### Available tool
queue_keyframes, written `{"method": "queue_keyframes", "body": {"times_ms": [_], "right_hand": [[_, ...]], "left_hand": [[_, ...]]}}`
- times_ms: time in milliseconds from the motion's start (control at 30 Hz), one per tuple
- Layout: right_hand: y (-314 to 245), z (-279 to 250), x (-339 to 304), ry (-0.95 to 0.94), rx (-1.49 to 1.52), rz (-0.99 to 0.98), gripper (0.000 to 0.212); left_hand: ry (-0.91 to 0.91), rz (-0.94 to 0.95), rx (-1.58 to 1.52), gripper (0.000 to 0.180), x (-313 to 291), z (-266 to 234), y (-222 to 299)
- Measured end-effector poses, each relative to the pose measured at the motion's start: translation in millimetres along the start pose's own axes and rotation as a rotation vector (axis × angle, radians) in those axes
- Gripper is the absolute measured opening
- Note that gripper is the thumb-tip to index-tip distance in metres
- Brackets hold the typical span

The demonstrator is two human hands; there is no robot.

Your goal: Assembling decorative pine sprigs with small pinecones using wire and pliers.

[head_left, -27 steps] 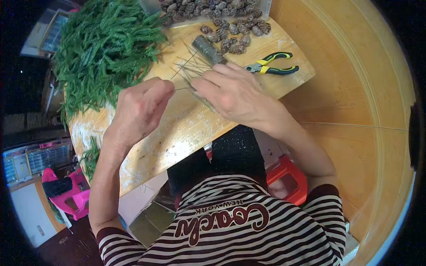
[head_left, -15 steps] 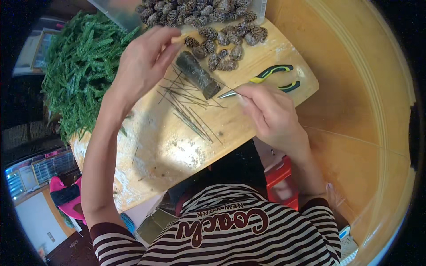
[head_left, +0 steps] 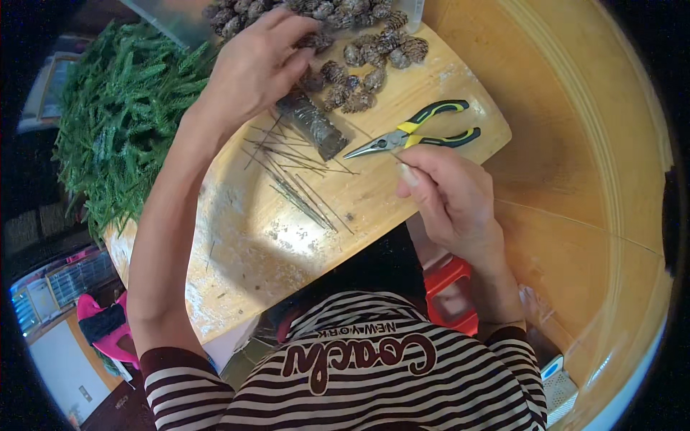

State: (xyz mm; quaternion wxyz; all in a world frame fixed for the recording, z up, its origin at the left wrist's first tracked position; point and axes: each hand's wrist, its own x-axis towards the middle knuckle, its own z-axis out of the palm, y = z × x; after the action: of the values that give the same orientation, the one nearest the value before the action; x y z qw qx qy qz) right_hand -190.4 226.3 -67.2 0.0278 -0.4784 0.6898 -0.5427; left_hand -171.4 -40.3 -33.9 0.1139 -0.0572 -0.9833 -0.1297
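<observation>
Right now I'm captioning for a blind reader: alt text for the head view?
A person's left hand is at pine cones; the right hand pinches a thin wire. Pliers, loose wires and green sprigs lie on a wooden table.

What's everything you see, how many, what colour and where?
Table: one, pale wood, middle
Bin: one, clear, top edge
Pine cones: many, brown, in the bin and on the table
Sprigs: lots, green, left side of the table
Cylinder: one, dark, near the pine cones
Thin strands: many, dark, beside the cylinder
Pliers: one, yellow and black, right of the cylinder
Stool, maybe: one, red, under the table edge
Chair: one, pink, lower left
Shirt: one, maroon-white stripes, bottom
Left hand: one, bare, at the pine cones
Right hand: one, bare, pinching a strand
</observation>
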Motion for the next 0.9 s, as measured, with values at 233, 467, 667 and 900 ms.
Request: {"method": "queue_keyframes", "body": {"times_ms": [233,467,667,900], "right_hand": [[-34.4,35.2,4.4,-0.025,0.205,0.047,0.01],[-74.5,77.7,3.5,-0.251,0.245,0.03,0.01],[-88.6,94.2,-4.6,-0.253,0.168,-0.056,0.01],[-93.8,104.1,-10.3,-0.277,0.159,-0.041,0.008]], "left_hand": [[0.32,-0.484,-1.059,0.031,-103.6,-15.6,54.7],[0.588,-0.509,-1.233,0.033,-173.3,-13.3,99.3],[0.683,-0.471,-1.147,0.032,-201.6,-7.0,110.2],[0.712,-0.511,-1.149,0.031,-215.2,-5.5,112.9]]}}
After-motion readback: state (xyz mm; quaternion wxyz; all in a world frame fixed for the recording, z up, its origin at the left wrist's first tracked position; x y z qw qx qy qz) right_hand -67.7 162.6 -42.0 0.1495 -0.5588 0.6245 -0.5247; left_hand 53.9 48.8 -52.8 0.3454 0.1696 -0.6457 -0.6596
